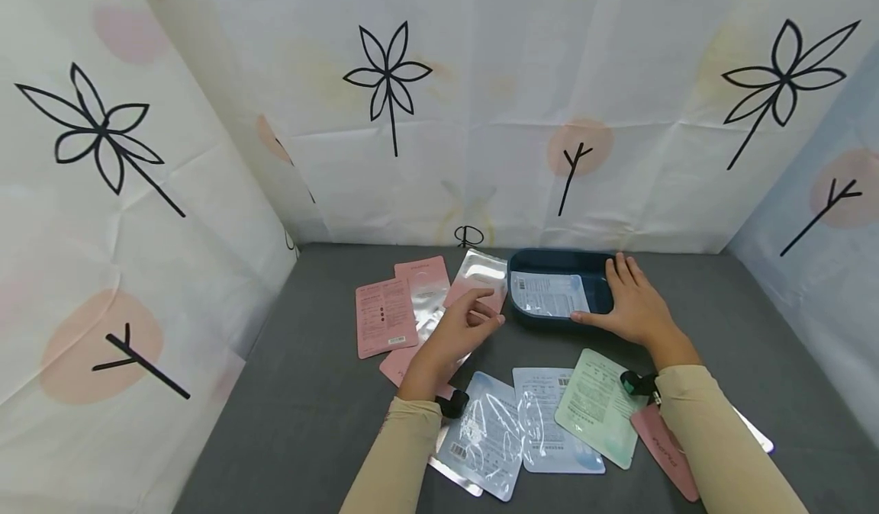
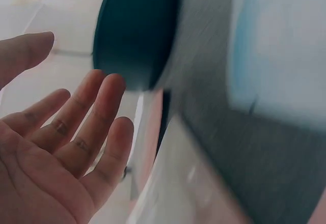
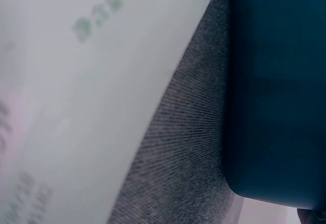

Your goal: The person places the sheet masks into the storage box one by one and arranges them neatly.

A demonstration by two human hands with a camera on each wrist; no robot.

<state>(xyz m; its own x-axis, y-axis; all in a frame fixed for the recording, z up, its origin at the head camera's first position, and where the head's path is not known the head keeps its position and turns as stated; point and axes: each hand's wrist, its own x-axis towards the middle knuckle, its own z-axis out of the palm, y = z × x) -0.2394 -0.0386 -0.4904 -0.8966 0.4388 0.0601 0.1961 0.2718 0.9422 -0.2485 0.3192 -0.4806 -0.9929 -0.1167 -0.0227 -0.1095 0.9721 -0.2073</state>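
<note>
A dark blue rectangular tray [image 1: 599, 288] stands at the back of the table, with a light blue sachet [image 1: 549, 294] lying inside it. At the tray's right end rests my right hand [image 1: 639, 308], fingers straight and spread toward the far corner, thumb along the near rim. In the right wrist view the tray's dark side [image 3: 277, 96] fills the right, and that hand's fingers are hidden. My left hand [image 1: 458, 332] hovers over pink sachets left of the tray, holding nothing. Its fingers [image 2: 89, 127] are loosely bent in the left wrist view, near the tray's wall [image 2: 135, 30].
Pink sachets [image 1: 386, 317] overlap at the left, one a silver-and-pink sachet [image 1: 484, 270] beside the tray. Nearer lie blue sachets [image 1: 484, 434], a paler blue sachet [image 1: 552, 422], a green sachet [image 1: 596, 407] and a pink one [image 1: 664, 453] under the right forearm. Patterned white cloth [image 1: 481, 117] encloses the table.
</note>
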